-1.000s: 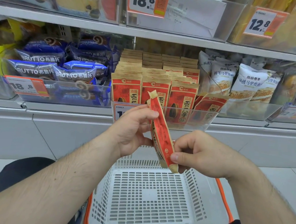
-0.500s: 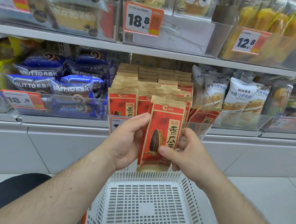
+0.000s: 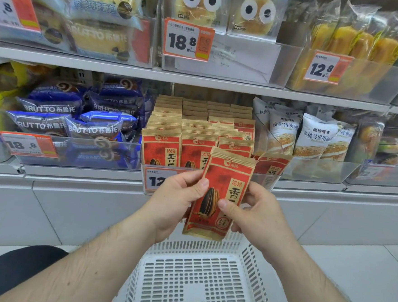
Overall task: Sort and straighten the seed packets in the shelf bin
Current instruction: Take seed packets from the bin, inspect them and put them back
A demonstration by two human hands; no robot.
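Shop aisle, grey floor [image 3: 354, 268], white basket [image 3: 198, 287] nearest. Above it both hands hold one red seed packet [image 3: 221, 194], face-on, tilted slightly right: left hand [image 3: 178, 201] fingers clamped on its left edge, right hand [image 3: 257, 214] on the right. Behind, clear shelf bin [image 3: 264, 179] w/ rows of same packets [image 3: 185, 135], mostly upright.

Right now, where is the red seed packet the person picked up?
The red seed packet is in the middle of the head view, held by the left hand and right hand, above the white basket and before the shelf bin.
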